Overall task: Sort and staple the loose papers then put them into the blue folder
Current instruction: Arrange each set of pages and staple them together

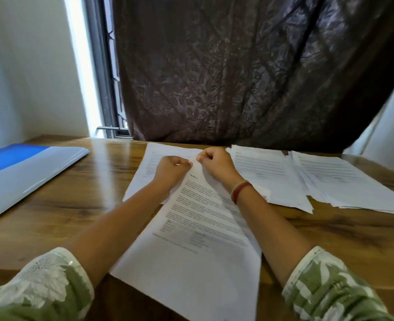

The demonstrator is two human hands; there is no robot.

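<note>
Pinches by left hand [171, 168] and right hand [215, 162] hold the far edge of the printed white sheet [205, 218], lengthwise toward the person; the blue plastic folder [17, 177] lies well left, nearer the left hand.

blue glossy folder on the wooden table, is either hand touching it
No, both the left hand and right hand pinch the printed white sheet, and the blue glossy folder lies apart.

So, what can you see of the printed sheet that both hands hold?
The printed sheet is white paper with the heading "Section 1", blocks of small text and a grid lower down. It lies angled over other white sheets on the wooden table. The left hand and right hand pinch its far edge with curled fingers.
</note>
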